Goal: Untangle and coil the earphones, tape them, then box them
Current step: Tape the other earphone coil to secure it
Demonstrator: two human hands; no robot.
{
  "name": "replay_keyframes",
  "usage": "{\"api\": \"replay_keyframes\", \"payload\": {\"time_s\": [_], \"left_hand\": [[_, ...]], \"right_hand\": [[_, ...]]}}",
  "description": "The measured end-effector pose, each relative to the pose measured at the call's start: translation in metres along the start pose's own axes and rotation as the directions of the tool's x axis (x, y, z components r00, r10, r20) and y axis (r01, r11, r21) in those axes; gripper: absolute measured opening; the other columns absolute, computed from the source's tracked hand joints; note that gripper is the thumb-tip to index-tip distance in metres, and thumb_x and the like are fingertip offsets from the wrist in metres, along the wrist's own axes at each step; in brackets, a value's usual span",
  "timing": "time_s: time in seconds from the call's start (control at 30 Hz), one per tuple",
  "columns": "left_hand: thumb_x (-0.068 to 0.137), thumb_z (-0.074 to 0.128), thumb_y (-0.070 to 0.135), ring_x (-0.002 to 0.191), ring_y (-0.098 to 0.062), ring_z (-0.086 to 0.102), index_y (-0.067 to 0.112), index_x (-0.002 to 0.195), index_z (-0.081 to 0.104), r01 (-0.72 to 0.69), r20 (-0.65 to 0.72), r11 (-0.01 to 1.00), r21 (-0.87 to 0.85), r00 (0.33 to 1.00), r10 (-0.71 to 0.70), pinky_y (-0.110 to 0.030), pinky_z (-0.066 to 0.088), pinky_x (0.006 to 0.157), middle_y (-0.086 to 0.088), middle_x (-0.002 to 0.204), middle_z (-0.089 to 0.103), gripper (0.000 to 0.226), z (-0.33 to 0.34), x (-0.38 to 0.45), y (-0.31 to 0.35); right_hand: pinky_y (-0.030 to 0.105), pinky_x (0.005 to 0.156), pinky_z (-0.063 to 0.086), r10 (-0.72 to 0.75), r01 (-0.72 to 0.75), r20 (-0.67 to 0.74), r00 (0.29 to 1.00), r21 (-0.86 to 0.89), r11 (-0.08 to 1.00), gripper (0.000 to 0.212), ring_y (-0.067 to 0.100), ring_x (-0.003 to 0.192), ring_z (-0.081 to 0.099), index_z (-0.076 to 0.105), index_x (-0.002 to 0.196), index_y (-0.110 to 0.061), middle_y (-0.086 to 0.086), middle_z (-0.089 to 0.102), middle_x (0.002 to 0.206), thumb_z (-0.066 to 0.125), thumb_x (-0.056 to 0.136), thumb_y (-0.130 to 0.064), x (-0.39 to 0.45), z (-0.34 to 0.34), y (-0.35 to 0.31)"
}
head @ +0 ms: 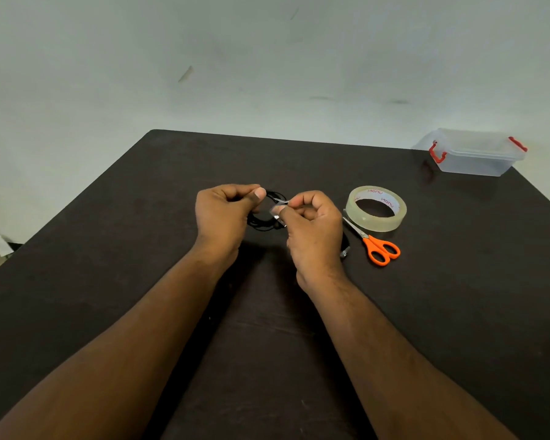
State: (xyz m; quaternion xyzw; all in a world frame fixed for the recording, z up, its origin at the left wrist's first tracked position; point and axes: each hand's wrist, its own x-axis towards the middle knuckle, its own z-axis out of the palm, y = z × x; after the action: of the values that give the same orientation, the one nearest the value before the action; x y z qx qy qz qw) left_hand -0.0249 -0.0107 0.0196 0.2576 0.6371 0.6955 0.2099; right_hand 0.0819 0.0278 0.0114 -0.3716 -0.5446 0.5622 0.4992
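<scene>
- Our two hands meet above the dark worktop [140,249]: left hand [224,214] grips one coil of black earphones [262,222]; right hand [311,227] pinches one clear tape strip [278,206] against it.
- To the right: one tape roll [377,220], one pair of orange scissors [377,246], one clear box [472,154].

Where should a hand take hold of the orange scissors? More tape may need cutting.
Grip the scissors by the orange loops at the near end, coming from above on the near right. They lie flat, the blades pointing away toward the tape roll, and the loops are clear of the right hand.
</scene>
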Motion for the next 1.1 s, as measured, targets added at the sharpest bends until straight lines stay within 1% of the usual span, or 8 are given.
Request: {"api": "replay_keyframes", "payload": {"time_s": [0.13, 0.27, 0.43, 0.53, 0.67, 0.9, 1.03, 1.1], "left_hand": [[0.081, 0.076, 0.005, 0.067, -0.008, 0.066, 0.006, 0.093, 0.074, 0.021, -0.017, 0.992, -0.123, 1.0, -0.023, -0.021, 0.057, 0.069, -0.005, 0.083, 0.074, 0.013, 0.009, -0.011, 0.001], [0.081, 0.075, 0.004, 0.075, -0.013, 0.069, 0.005, 0.097, 0.075, 0.016, -0.034, 0.978, -0.21, 0.999, -0.024, -0.024, 0.058, 0.075, -0.005, 0.087, 0.075, 0.016, 0.017, -0.02, 0.002], [0.079, 0.076, 0.005, 0.09, -0.017, 0.072, 0.009, 0.092, 0.075, -0.016, -0.043, 0.968, -0.25, 0.999, 0.006, -0.023, 0.057, 0.079, -0.012, 0.101, 0.072, 0.013, 0.024, -0.026, -0.002], [0.079, 0.076, 0.004, 0.093, -0.018, 0.072, 0.009, 0.092, 0.075, 0.0, -0.025, 0.962, -0.272, 1.0, -0.007, -0.022, 0.056, 0.08, -0.017, 0.106, 0.07, 0.014, 0.026, -0.027, -0.003], [0.079, 0.075, 0.002, 0.09, -0.01, 0.071, 0.006, 0.095, 0.075, 0.003, -0.024, 0.963, -0.27, 1.0, -0.01, -0.014, 0.052, 0.075, -0.014, 0.104, 0.072, 0.016, 0.027, -0.029, -0.003], [0.079, 0.075, 0.0, 0.092, -0.013, 0.071, 0.002, 0.099, 0.073, 0.024, 0.017, 0.959, -0.283, 1.0, -0.02, -0.017, 0.054, 0.077, -0.012, 0.102, 0.072, 0.021, 0.027, -0.031, -0.001], [0.079, 0.075, 0.001, 0.083, -0.012, 0.069, 0.015, 0.119, 0.063, 0.096, 0.09, 0.95, -0.297, 0.993, -0.072, -0.025, 0.055, 0.086, 0.0, 0.077, 0.068, 0.044, 0.025, -0.028, 0.001], [0.075, 0.077, 0.004, 0.088, -0.016, 0.071, 0.016, 0.129, 0.055, 0.206, 0.168, 0.913, -0.352, 0.974, -0.154, -0.029, 0.054, 0.09, -0.003, 0.082, 0.07, 0.059, 0.022, -0.023, 0.001]], "right_hand": [[0.021, 0.039, 0.033, 0.04, -0.039, -0.028, 0.999, 0.023, 0.999, 0.017, 0.009, 0.042, 0.044, 0.056, 0.078, -0.011, 0.014, 0.062, 0.062, 0.07, 0.083, -0.002, -0.002, 0.003, -0.003], [0.022, 0.038, 0.032, 0.113, -0.104, -0.116, 0.987, 0.078, 0.992, 0.025, 0.013, 0.041, 0.041, 0.05, 0.076, -0.015, 0.026, 0.063, 0.071, 0.069, 0.08, 0.0, 0.0, 0.005, -0.004], [0.018, 0.036, 0.026, 0.202, -0.17, -0.154, 0.967, 0.197, 0.965, 0.031, 0.013, 0.038, 0.032, 0.044, 0.075, -0.015, -0.001, 0.045, 0.047, 0.071, 0.08, 0.0, 0.003, 0.004, -0.006], [0.018, 0.036, 0.025, 0.243, -0.204, -0.128, 0.961, 0.262, 0.943, 0.033, 0.012, 0.039, 0.03, 0.042, 0.075, -0.016, -0.002, 0.041, 0.049, 0.071, 0.081, -0.002, 0.002, 0.004, -0.008], [0.018, 0.035, 0.024, 0.259, -0.217, -0.098, 0.961, 0.318, 0.923, 0.034, 0.011, 0.038, 0.03, 0.041, 0.078, -0.017, 0.0, 0.042, 0.053, 0.072, 0.081, -0.004, 0.0, 0.004, -0.012], [0.017, 0.036, 0.021, 0.277, -0.231, -0.066, 0.959, 0.386, 0.893, 0.033, 0.009, 0.036, 0.031, 0.04, 0.085, -0.017, -0.005, 0.044, 0.05, 0.068, 0.083, -0.001, 0.0, 0.003, -0.016], [0.016, 0.035, 0.021, 0.27, -0.226, -0.051, 0.962, 0.411, 0.883, 0.034, 0.008, 0.035, 0.031, 0.039, 0.083, -0.018, -0.005, 0.048, 0.05, 0.067, 0.083, 0.001, 0.001, 0.002, -0.017], [0.016, 0.036, 0.02, 0.262, -0.218, -0.046, 0.964, 0.423, 0.879, 0.034, 0.008, 0.036, 0.031, 0.038, 0.083, -0.018, -0.005, 0.051, 0.051, 0.066, 0.084, 0.001, 0.001, 0.001, -0.016]]}}
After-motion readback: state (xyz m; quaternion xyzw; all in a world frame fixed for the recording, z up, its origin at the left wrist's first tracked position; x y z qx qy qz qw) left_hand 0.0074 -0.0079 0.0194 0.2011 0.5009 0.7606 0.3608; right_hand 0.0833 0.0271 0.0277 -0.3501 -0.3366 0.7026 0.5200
